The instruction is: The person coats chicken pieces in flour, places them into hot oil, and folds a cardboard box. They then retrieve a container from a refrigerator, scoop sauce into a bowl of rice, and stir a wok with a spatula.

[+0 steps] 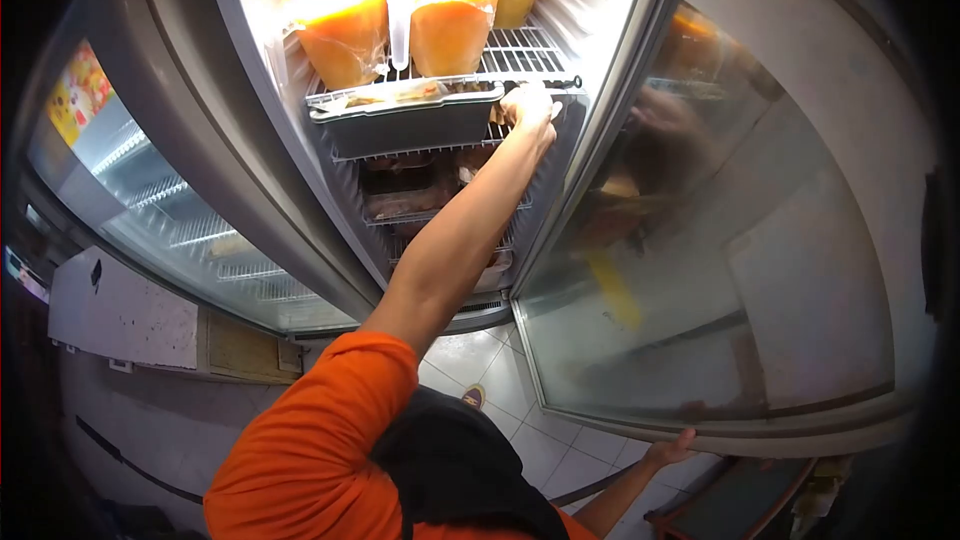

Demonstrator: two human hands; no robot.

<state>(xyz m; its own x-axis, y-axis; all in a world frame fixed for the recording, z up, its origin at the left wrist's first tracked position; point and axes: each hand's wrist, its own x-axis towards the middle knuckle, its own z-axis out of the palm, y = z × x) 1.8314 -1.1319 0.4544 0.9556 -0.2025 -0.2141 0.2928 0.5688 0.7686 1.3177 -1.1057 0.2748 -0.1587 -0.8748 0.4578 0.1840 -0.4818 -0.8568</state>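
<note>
My left hand (530,108) reaches into the lit fridge, beside the right end of a dark grey tray (415,130). Its fingers are curled together by a small brownish item, and what they grip is too small to tell. Lying along the tray's top is a clear plastic-wrapped item (385,93). Low on the right, my right hand (672,448) is at the outer edge of the opened glass door (700,280), its fingers partly hidden by the frame. Wrapped containers of orange contents (450,25) stand on the wire shelf (530,50) above the tray.
Lower shelves hold wrapped dark packages (405,202). A second glass-doored fridge (190,210) is on the left, near a white cabinet (130,315). Below are the tiled floor (540,450), a shoe tip (474,396) and a low framed object (735,505) at the lower right.
</note>
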